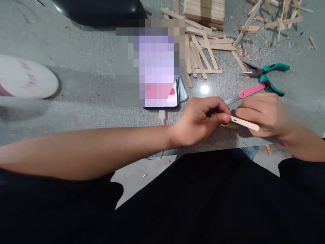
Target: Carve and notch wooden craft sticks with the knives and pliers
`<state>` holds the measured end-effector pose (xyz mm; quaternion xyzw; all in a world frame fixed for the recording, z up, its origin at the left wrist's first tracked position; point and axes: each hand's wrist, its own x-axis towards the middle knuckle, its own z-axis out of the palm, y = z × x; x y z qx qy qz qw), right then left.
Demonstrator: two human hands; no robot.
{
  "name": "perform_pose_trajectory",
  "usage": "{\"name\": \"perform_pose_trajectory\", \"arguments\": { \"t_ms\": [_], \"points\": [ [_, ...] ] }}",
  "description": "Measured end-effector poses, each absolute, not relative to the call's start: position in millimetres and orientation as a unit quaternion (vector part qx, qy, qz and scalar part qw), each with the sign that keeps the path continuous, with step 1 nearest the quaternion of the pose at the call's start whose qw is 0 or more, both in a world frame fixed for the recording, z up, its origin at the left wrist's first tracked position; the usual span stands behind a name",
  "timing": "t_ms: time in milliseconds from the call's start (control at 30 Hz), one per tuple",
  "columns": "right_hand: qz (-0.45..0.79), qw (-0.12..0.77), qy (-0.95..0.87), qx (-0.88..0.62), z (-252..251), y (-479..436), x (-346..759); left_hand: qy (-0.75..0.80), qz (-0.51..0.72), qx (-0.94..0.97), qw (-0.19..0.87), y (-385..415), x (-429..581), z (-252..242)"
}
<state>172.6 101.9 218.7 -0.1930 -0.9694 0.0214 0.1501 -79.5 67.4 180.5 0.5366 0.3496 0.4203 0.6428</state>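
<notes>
My left hand (203, 118) pinches a wooden craft stick (245, 123) between thumb and fingertips at its left end. A small dark hole or notch shows in the stick, just past my thumb. The stick's rounded right end lies in front of my right hand (264, 115), which is curled closed; whatever its fingers hold is hidden. Just beyond both hands lies a pink-handled knife (251, 90), its blade pointing left and its tip hidden behind my left hand. Another craft stick (230, 126) shows partly below my left fingers.
Teal-handled pliers (264, 73) lie open beyond the knife. Loose craft sticks (200, 54), a banded stack (204, 13) and wood shavings (242, 52) are farther back. A phone (159, 67) with a cable lies left of them. The table edge (218, 149) runs close below my hands.
</notes>
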Motion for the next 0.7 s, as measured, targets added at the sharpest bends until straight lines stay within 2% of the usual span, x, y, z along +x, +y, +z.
{"name": "perform_pose_trajectory", "arguments": {
  "t_ms": [367, 700],
  "points": [
    [0.058, 0.103, -0.977, -0.178, 222, 103, 179, 0.323, 0.43, 0.557, 0.633, 69, -80, 177],
    [0.021, 0.138, -0.975, -0.174, 224, 101, 167, 0.32, 0.445, 0.558, 0.623, 69, -76, 173]
  ]
}}
